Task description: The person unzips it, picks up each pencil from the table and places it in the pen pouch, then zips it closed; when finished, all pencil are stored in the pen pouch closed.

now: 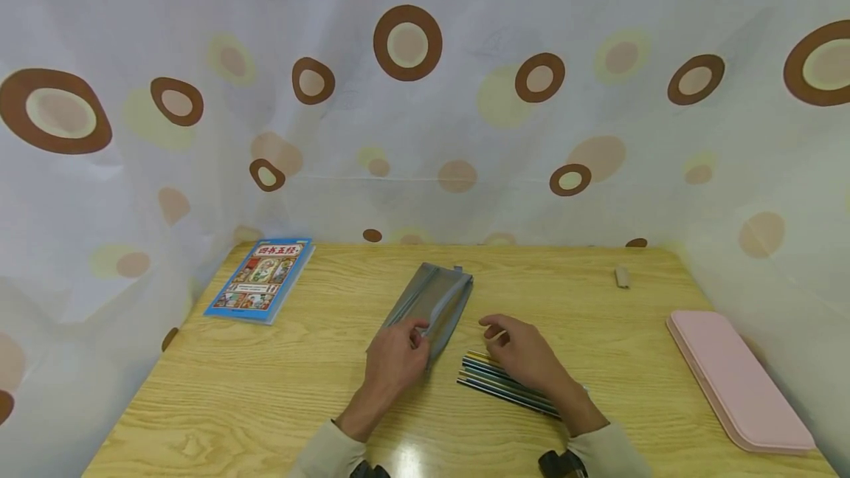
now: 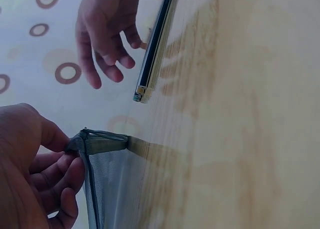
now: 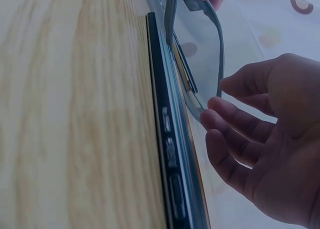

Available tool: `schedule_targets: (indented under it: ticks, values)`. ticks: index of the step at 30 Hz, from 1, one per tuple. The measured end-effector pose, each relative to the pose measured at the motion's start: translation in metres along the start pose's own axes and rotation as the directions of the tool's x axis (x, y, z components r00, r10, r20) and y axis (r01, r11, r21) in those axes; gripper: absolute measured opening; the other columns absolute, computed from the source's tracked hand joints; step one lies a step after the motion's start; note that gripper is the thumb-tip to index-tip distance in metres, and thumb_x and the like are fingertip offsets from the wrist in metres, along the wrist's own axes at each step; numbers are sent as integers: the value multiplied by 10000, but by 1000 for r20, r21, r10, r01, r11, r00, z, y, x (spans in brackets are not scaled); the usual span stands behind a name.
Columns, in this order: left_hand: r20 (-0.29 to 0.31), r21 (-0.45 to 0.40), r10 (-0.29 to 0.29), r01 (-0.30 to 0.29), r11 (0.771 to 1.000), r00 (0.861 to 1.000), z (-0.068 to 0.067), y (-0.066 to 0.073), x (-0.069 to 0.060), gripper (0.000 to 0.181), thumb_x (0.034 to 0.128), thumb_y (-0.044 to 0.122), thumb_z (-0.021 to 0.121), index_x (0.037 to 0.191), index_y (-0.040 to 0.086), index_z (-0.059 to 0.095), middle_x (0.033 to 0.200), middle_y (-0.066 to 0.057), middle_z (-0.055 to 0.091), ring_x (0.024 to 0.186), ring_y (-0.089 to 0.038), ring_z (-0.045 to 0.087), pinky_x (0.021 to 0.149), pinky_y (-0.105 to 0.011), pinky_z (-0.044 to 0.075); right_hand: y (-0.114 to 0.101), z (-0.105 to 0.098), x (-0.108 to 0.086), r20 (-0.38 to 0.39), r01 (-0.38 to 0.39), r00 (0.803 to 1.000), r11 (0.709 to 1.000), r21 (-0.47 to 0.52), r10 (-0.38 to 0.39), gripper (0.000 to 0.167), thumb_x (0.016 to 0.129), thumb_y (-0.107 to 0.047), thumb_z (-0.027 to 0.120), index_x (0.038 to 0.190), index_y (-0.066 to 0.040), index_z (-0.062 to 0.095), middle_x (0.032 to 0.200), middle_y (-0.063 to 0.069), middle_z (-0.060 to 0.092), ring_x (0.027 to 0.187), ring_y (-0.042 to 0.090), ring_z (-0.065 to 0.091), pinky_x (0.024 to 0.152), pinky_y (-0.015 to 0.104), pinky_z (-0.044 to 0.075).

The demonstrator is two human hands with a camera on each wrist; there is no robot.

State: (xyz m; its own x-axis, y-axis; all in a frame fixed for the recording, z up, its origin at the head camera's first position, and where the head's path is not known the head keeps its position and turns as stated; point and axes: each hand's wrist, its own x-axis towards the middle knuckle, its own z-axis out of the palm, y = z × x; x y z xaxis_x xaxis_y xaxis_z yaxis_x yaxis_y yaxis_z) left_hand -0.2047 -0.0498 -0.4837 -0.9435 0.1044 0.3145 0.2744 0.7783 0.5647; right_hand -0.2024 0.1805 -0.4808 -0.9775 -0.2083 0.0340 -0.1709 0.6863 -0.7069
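A grey, see-through mesh pencil pouch (image 1: pixel 443 293) with darker edging lies aslant in the middle of the table. My left hand (image 1: pixel 395 357) pinches its near end between thumb and fingers; the left wrist view shows the pinched corner of the pouch (image 2: pixel 106 145) raised. To the right lies a bundle of several pencils (image 1: pixel 494 382), roughly side by side. Over them hovers my right hand (image 1: pixel 526 354), its fingers loosely bent and holding nothing. In the right wrist view that hand (image 3: pixel 280 134) is beside the pencils (image 3: pixel 172 134), whose far ends overlap the pouch from this angle.
On the wooden table (image 1: pixel 265 397), a blue picture-covered book (image 1: pixel 255 282) lies at the back left. A pink case (image 1: pixel 737 378) lies along the right edge. A small beige block (image 1: pixel 622 276) sits at the back right. Behind hangs a patterned curtain (image 1: pixel 451 124).
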Motion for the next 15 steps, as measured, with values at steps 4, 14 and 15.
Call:
schedule_targets:
  ticks: [4, 14, 15]
  values:
    - [3, 4, -5, 5, 1000, 1000, 0, 0, 0, 212, 809, 192, 642, 1003, 176, 728, 696, 115, 640, 569, -8, 494, 490, -179, 372, 7, -5, -7, 17, 41, 999, 998, -51, -41, 329, 905, -85, 569, 1227, -102, 631, 1028, 22, 678, 900, 136, 645, 758, 321, 520]
    - [6, -16, 0, 0, 1000, 1000, -1, 0, 0, 215, 813, 185, 639, 1008, 172, 729, 695, 108, 638, 556, -9, 485, 481, -180, 374, 22, -14, -18, 72, 115, 992, 977, -177, -104, 238, 897, -105, 627, 1130, -132, 670, 933, -77, 668, 858, 63, 611, 744, 270, 504]
    - [8, -20, -1, 1, 1000, 1000, -1, 0, 0, 217, 814, 183, 635, 1009, 172, 729, 695, 108, 638, 554, -7, 482, 480, -180, 373, 23, -15, -19, 74, 112, 992, 976, -187, -99, 240, 894, -97, 629, 1127, -137, 671, 930, -77, 667, 858, 64, 610, 743, 272, 503]
